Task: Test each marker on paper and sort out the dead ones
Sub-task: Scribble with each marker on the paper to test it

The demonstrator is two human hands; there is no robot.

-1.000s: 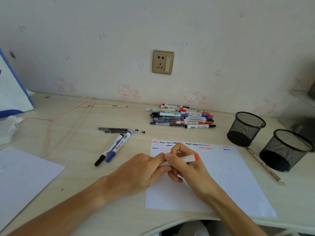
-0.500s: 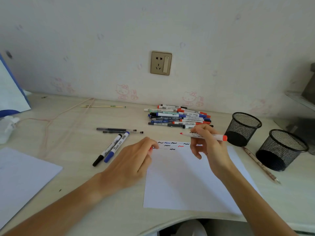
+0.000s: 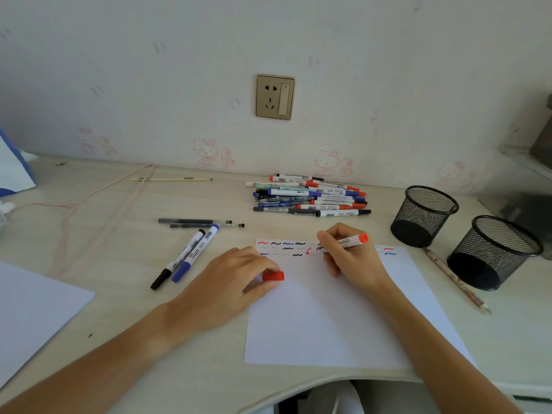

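Observation:
My right hand (image 3: 351,259) grips an uncapped red marker (image 3: 348,242), its tip down on the white paper (image 3: 328,324) beside a fresh red mark. My left hand (image 3: 230,282) rests on the paper's left edge and pinches the red cap (image 3: 274,276). Short red, black and blue squiggles run along the top of the sheet. A pile of markers (image 3: 310,197) lies near the wall behind the paper. A black marker (image 3: 179,258) and a blue marker (image 3: 195,253) lie side by side to the left, with two thin dark pens (image 3: 200,223) above them.
Two black mesh cups (image 3: 424,216) (image 3: 493,252) stand at the right, with a pencil (image 3: 457,280) lying in front of them. A second white sheet (image 3: 33,312) lies at the left edge. A pink cord (image 3: 98,204) and a thin stick (image 3: 167,179) lie at the back left.
My hands pulled the cap off the red marker. The right hand carried the marker up to the top of the sheet and set its tip down; the left moved aside with the cap.

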